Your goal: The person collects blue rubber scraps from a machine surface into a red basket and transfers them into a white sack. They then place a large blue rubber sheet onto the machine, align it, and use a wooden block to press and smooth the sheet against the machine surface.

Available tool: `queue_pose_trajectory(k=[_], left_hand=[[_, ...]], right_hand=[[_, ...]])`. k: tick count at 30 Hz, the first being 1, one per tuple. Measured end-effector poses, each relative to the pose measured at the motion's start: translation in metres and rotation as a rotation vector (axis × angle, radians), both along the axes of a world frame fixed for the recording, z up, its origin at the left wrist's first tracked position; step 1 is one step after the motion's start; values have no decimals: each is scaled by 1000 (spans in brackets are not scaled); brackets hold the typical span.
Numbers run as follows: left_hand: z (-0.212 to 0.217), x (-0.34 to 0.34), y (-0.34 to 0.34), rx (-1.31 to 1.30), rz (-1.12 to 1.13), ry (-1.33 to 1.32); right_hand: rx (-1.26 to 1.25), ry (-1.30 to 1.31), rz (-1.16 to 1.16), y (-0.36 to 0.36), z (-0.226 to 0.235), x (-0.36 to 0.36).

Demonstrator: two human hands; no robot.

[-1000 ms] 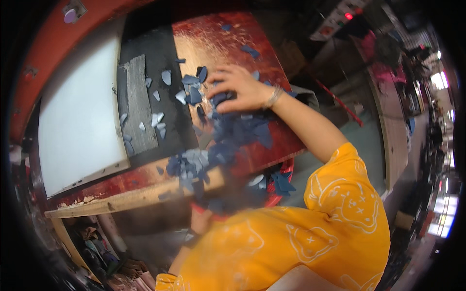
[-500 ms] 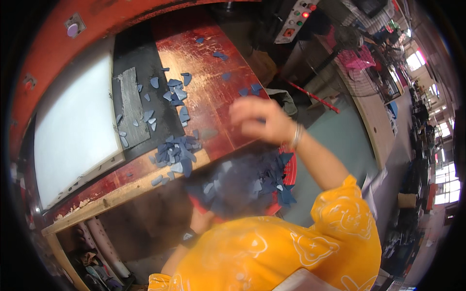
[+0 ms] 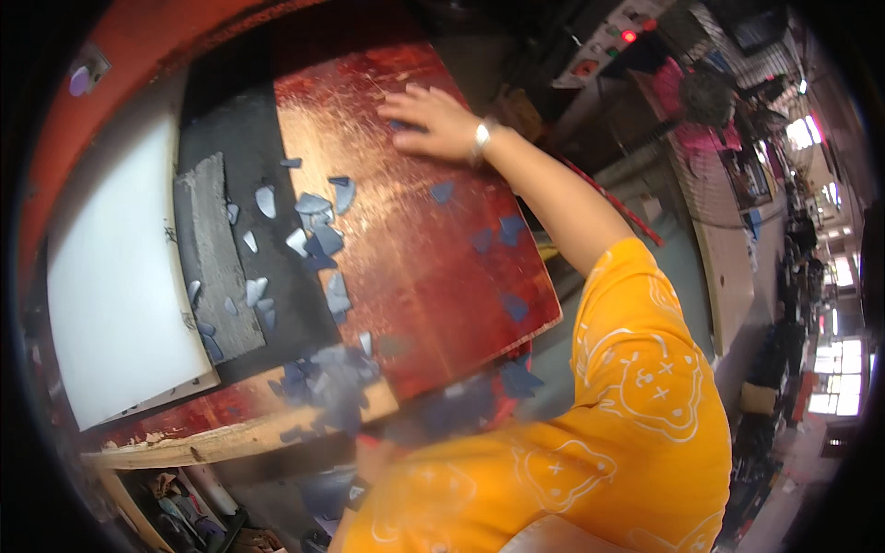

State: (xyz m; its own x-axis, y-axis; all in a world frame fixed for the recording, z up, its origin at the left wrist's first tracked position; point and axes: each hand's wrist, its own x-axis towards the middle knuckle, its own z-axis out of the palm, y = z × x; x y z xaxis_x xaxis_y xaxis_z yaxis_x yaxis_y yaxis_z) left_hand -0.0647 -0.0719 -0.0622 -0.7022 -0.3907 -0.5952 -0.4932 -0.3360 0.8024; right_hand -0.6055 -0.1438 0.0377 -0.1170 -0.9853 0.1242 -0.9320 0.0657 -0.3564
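Observation:
My right hand [image 3: 433, 124] reaches across the worn red board [image 3: 415, 267], fingers spread and palm down. A dark blue piece shows by its fingertips. Low in the view, my left hand [image 3: 373, 461] grips the rim of a red basket [image 3: 367, 441], partly hidden by my sleeve and blurred. The basket, partly under the board's front edge, holds dark blue cut pieces [image 3: 452, 410]. Small flat blue-grey pieces [image 3: 323, 241] lie scattered over the board and a black strip. A blurred pile of such pieces [image 3: 332, 382] rests at the wooden front edge.
A thick white slab [image 3: 120, 276] lies at the left, beside a grey strip [image 3: 217, 258] on the black surface. Orange machine framing [image 3: 138, 41] curves behind. A control box [image 3: 608, 46] with a lit red lamp and a caged fan [image 3: 710, 97] stand at the right.
My right hand has moved from above the basket to farther up and left over the board. The view has shifted, and the basket now shows less beyond the board's edge.

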Motion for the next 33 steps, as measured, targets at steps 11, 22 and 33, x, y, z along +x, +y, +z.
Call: queue_pose_trajectory(k=[11, 22, 33], left_hand=[[34, -14, -10, 347, 22, 302], [45, 0, 10, 232, 324, 218], [36, 14, 21, 164, 428, 270]], right_hand=[[-8, -438, 278, 151, 68, 238], [19, -70, -45, -47, 22, 192], [-15, -194, 869, -28, 75, 284]])
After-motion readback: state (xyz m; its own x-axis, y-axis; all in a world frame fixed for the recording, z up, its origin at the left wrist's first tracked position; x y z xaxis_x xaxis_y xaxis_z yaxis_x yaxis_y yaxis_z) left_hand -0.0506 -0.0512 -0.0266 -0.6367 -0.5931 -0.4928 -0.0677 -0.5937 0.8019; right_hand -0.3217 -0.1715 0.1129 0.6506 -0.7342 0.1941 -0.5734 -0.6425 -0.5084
